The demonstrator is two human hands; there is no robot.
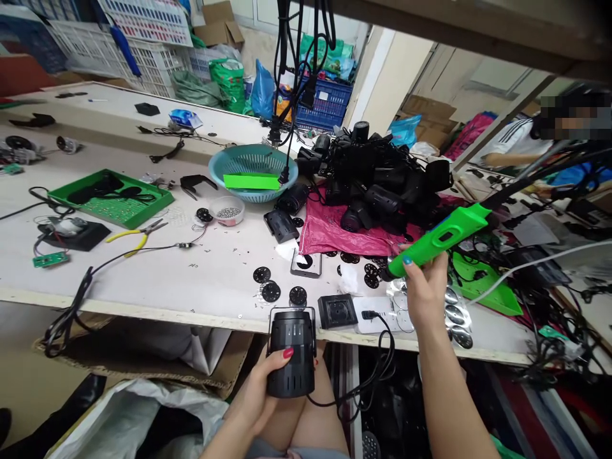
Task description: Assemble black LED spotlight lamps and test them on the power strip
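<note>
My left hand is wrapped round a black cylindrical spotlight with a wire bracket, in front of the table edge. A cord runs from the lamp to a plug lying on a white power strip. My right hand grips a bright green electric screwdriver, tilted with its dark tip down to the left over the table. Below that tip lie round black discs and a square black housing. Silver round lenses in a clear tray show beside my right wrist.
A pile of black lamps rests on a pink cloth. Further left are a blue basket, a cup of screws, yellow pliers and a green tray. Cables hang overhead. Another person sits at right.
</note>
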